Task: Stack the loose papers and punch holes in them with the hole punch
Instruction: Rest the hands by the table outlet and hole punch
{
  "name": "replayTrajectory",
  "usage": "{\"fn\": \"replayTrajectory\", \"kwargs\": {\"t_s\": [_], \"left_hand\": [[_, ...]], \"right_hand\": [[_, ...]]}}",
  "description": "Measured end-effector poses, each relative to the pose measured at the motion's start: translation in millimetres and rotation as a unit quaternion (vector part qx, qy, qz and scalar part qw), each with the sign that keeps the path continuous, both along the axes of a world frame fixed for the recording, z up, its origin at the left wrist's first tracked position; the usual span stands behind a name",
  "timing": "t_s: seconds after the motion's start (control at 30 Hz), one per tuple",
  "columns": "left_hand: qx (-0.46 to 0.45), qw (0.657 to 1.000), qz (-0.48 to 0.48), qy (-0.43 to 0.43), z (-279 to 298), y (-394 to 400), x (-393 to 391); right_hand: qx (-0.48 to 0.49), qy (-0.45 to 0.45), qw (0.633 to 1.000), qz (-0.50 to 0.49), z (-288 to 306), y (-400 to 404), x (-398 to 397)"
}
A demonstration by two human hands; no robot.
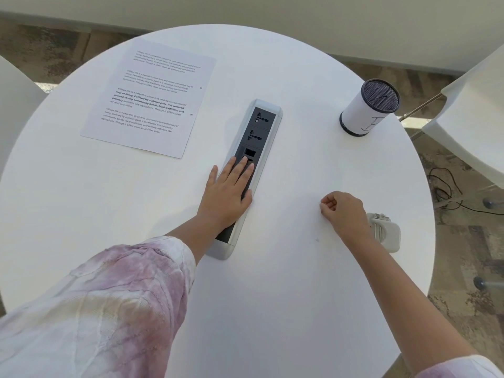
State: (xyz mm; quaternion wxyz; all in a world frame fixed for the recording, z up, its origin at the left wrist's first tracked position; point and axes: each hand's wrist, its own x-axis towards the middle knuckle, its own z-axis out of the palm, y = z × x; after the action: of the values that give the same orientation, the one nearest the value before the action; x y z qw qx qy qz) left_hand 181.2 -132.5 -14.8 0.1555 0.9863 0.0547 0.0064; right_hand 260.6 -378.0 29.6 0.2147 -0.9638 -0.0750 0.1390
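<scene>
A stack of printed papers (148, 99) lies flat at the far left of the round white table (272, 296), with two small punched holes along its right edge. The cream hole punch (386, 233) sits near the table's right edge, partly hidden behind my right wrist. My left hand (227, 193) lies flat with straight fingers on the built-in socket strip (253, 159) in the table's middle. To the left of the punch, my right hand (343, 212) rests on the table with its fingers curled; nothing shows in it.
A white cylindrical pen holder (368, 107) with a dark mesh top stands at the far right of the table. White chairs stand at the left edge and far right (474, 118). Black cables (447, 189) lie on the floor to the right.
</scene>
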Motion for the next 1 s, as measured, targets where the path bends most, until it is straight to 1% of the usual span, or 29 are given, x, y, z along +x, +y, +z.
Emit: {"fn": "replayTrajectory", "kwargs": {"t_s": [0.3, 0.53, 0.63, 0.7, 0.8, 0.9, 1.0], "left_hand": [[-0.001, 1.0, -0.001, -0.002, 0.2, 0.1, -0.5], [-0.002, 1.0, 0.0, 0.003, -0.2, 0.0, -0.2], [-0.001, 1.0, -0.001, 0.001, -0.2, -0.1, 0.2], [0.0, 1.0, 0.001, 0.001, -0.5, 0.1, -0.1], [0.003, 1.0, -0.002, -0.003, -0.5, -0.9, -0.3], [0.003, 1.0, -0.004, -0.006, -0.7, 0.0, -0.2], [0.004, 1.0, -0.004, -0.008, -0.4, 0.1, -0.9]], "right_hand": [[-0.074, -0.002, 0.996, 0.042, 1.2, 5.1, 3.1], [-0.106, -0.019, 0.992, 0.059, -3.6, 6.5, 0.4], [-0.104, -0.004, 0.993, 0.055, -7.7, 6.7, 2.5], [-0.052, 0.025, 0.998, 0.036, -7.2, 4.7, 6.8], [0.072, 0.065, 0.994, -0.044, 1.8, -0.8, 19.5], [0.161, 0.062, 0.98, -0.102, 17.0, -2.2, 42.1], [0.225, 0.03, 0.967, -0.119, 45.7, 5.7, 73.4]]}}
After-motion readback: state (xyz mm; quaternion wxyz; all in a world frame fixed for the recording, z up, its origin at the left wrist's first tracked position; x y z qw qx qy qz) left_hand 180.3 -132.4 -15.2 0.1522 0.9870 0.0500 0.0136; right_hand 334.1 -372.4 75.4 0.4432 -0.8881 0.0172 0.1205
